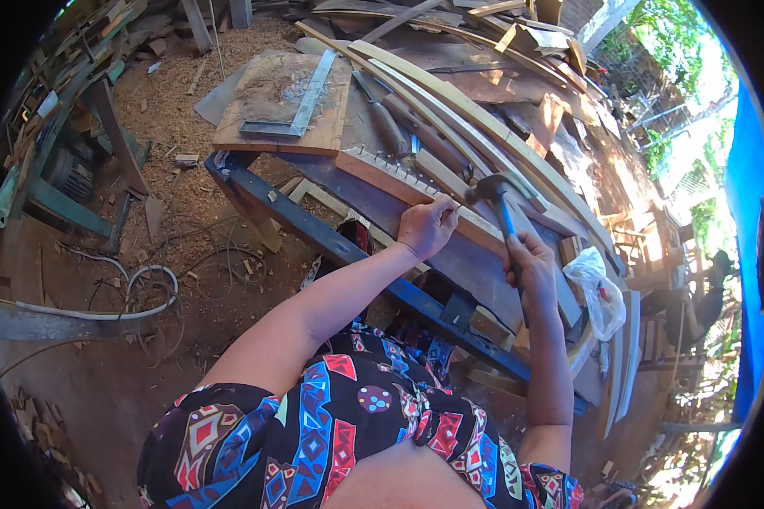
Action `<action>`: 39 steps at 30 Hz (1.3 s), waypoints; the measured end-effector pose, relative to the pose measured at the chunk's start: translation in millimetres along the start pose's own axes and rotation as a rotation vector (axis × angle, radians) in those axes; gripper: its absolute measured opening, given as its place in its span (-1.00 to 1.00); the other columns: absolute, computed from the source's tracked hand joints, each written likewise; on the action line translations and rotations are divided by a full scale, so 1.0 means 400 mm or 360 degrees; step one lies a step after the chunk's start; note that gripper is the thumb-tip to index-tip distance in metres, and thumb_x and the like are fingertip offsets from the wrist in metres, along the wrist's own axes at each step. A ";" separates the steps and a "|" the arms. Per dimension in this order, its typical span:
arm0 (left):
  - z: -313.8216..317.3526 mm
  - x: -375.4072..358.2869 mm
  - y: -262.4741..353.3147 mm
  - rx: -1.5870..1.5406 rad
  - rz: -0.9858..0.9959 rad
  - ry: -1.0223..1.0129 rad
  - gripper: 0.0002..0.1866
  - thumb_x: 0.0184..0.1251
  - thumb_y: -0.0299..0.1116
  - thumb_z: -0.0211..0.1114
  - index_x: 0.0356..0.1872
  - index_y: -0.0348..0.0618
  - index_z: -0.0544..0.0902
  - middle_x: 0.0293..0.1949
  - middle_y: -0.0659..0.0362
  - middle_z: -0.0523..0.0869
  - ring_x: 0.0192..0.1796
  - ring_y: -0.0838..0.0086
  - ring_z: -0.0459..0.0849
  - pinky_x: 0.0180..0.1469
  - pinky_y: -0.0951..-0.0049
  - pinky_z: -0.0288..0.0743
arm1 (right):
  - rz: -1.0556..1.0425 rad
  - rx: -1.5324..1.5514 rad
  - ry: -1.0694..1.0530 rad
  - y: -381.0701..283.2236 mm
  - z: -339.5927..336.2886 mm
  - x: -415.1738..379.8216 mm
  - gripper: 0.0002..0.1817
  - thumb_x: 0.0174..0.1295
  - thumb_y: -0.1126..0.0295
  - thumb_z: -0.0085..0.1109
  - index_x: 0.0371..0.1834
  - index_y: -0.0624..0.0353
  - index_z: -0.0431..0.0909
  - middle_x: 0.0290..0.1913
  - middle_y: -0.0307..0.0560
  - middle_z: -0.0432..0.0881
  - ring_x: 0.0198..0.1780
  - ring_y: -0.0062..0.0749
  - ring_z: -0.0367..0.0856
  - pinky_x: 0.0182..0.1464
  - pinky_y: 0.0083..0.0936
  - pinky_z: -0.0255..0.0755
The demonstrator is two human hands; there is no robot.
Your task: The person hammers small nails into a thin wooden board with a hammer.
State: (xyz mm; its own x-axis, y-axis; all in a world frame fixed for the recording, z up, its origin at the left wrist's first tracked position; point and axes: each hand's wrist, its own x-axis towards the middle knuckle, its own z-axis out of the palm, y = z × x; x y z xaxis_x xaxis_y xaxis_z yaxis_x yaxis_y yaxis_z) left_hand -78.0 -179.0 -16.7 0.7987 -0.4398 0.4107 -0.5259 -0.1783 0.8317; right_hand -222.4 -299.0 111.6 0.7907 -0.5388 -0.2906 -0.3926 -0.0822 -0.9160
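My right hand [532,267] grips a claw hammer [506,212] by its blue and black handle, with the head just above a long wooden strip [382,179]. My left hand [427,227] rests on that strip close to the hammer head. Its thumb and forefinger are pinched on what looks like a nail, mostly hidden by the fingers. A row of upright nails [390,168] stands along the strip, left of this hand.
The workbench has a blue frame rail [314,225]. On a board at its left end lies a metal square [306,102]. Long curved wooden strips [458,102] lie behind, and a plastic bag [598,293] sits at right. A pale hose [148,297] and wood shavings cover the ground.
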 end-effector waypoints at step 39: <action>0.008 -0.009 -0.009 0.0093 0.0031 0.0028 -0.82 0.29 -0.25 0.28 -0.18 0.01 0.49 -0.52 0.03 0.67 -0.39 0.04 0.70 -0.36 0.10 0.54 | -0.0114 0.0149 0.0024 -0.008 0.014 0.000 -0.72 0.35 0.17 0.17 -0.13 0.18 0.57 -0.64 -0.31 0.46 -0.72 -0.74 0.33 -0.68 -0.78 0.12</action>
State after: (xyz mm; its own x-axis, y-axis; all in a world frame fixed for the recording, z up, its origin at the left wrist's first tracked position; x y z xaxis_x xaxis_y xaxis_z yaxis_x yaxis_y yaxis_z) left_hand -79.8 -179.8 -22.3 0.7929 -0.4281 0.4336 -0.5571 -0.2213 0.8004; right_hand -218.5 -294.1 113.2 0.8078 -0.5469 -0.2200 -0.2894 -0.0428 -0.9562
